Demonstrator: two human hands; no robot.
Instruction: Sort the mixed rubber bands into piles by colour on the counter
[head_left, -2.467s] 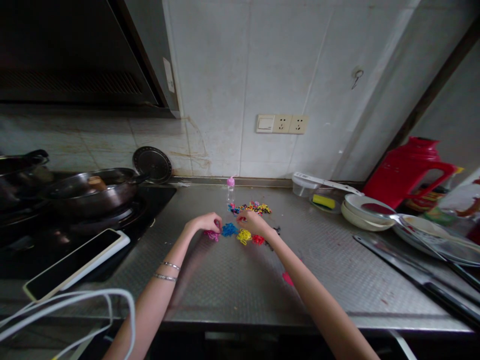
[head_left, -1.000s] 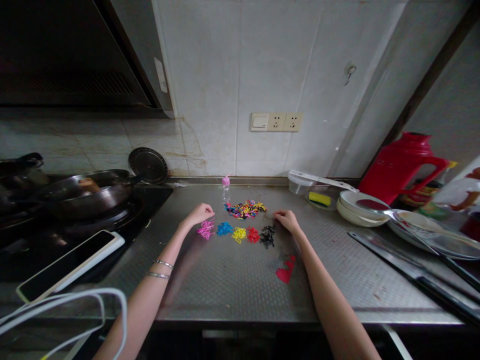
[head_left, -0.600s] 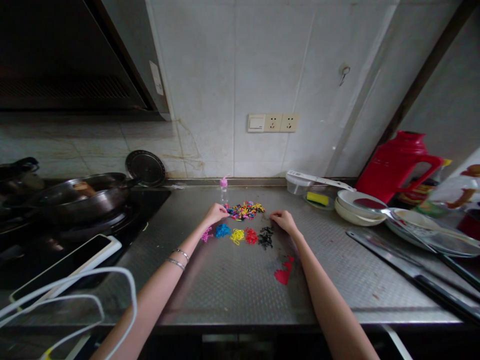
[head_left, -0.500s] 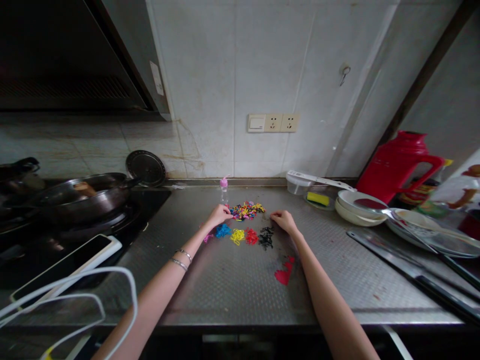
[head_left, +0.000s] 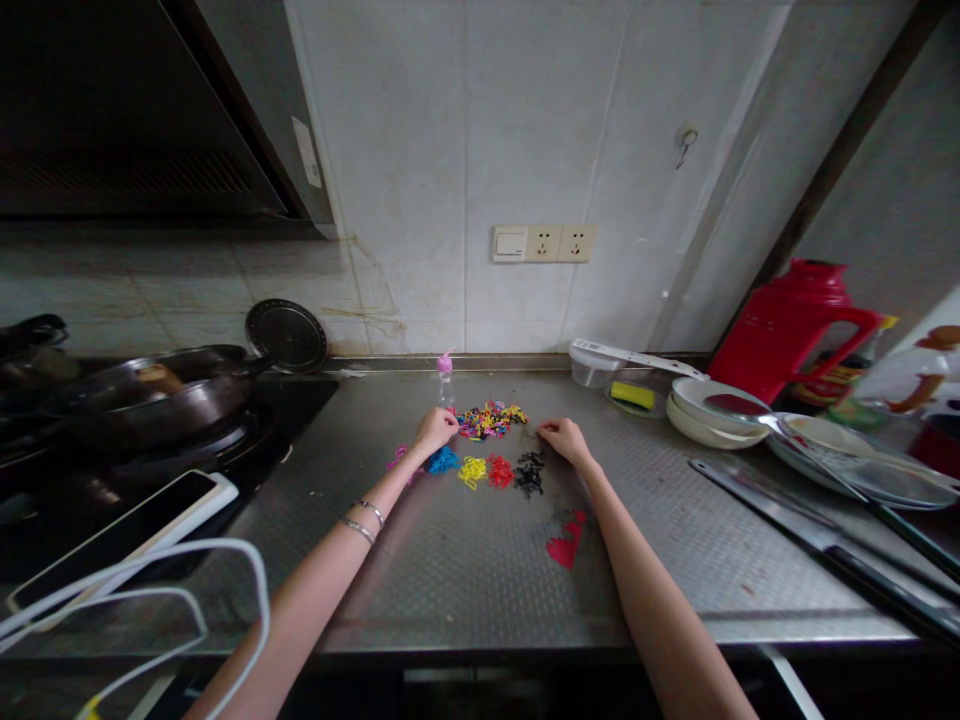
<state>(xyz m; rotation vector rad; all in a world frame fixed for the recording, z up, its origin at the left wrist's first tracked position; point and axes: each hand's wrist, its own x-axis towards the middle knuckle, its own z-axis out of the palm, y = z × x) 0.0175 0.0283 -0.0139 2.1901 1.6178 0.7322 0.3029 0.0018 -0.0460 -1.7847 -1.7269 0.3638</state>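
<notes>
A mixed heap of small coloured bands, apparently rubber bands, lies on the steel counter. My left hand is at the heap's left edge with thumb and fingers pinched; whatever is between them is too small to make out. To the right of the heap, my right hand rests low with its fingertips together, their contents also unclear. In front lie sorted piles: blue bands, yellow bands, red bands and black bands. Pink bands are partly hidden by my left forearm.
A small pink-capped bottle stands behind my left hand. Red scraps lie near my right forearm. On the right are a sponge, bowls, a knife and a red jug. A pan and white cable are left.
My left hand has drawn very slightly left from the heap, and more of the pink bands shows beside the forearm. My right hand stays about where it was. The view has shifted a little.
</notes>
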